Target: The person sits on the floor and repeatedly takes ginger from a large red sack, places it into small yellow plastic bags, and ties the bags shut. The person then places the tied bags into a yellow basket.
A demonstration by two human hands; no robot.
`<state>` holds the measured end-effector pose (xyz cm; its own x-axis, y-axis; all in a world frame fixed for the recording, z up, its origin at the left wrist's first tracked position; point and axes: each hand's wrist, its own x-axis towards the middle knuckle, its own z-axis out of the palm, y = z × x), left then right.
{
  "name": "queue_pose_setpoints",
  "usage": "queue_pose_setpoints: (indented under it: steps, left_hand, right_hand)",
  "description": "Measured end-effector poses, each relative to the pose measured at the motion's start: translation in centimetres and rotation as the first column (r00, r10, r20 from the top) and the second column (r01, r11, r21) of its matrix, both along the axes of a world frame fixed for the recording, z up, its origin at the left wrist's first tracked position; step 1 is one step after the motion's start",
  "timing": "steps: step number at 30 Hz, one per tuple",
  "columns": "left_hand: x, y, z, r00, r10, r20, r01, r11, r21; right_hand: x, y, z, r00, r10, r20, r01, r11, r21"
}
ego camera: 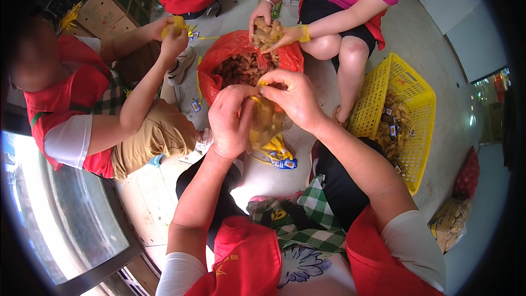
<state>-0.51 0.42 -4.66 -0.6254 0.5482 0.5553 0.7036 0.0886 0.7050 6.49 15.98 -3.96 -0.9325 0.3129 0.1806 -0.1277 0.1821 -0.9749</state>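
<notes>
A yellow mesh bag (265, 121) filled with what looks like ginger hangs from both of my hands. My left hand (232, 121) pinches its gathered top from the left. The fingertips of my right hand (294, 98) hold the yellow top from the right, close to those of the left. Behind the bag stands a red plastic bag (209, 72) with ginger roots (242, 68) inside. Below the hanging bag, a bundle of yellow mesh bags (277, 148) with blue tags (287, 163) lies on the floor.
A yellow plastic crate (429, 131) with filled mesh bags (392, 127) stands at right. One co-worker (123, 102) at left holds yellow netting (174, 26); another (345, 4) across holds ginger (267, 35) over the red bag. Cardboard boxes (102, 12) stand at upper left.
</notes>
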Motion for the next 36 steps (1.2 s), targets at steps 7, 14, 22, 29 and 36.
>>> queue_pose_setpoints:
  steps: [7,14,22,29,36]
  left_hand:
    - [0.4,0.2,-0.8,0.931,-0.015,0.366,0.009,1.000,0.019]
    - [0.1,0.5,-1.4,0.886,0.022,0.464,-0.051,0.997,0.051]
    - [0.1,0.0,-1.7,0.873,0.040,0.486,-0.072,0.996,0.048]
    - [-0.3,-0.2,-2.1,0.442,-0.171,0.880,0.041,0.985,0.170]
    - [-1.9,-0.6,-2.3,-0.197,-0.438,0.877,0.010,0.894,0.448]
  right_hand:
    - [0.6,-0.2,-0.2,0.985,0.092,0.146,-0.048,0.958,-0.283]
    - [0.6,-0.5,-0.9,0.997,0.081,0.007,-0.080,0.992,-0.094]
    - [1.0,-1.3,-1.8,0.993,0.121,0.009,-0.120,0.991,-0.062]
    - [0.8,-1.5,-2.2,0.992,0.130,0.007,-0.130,0.991,-0.019]
    - [1.2,-1.3,-1.6,0.993,-0.031,-0.113,0.072,0.920,0.385]
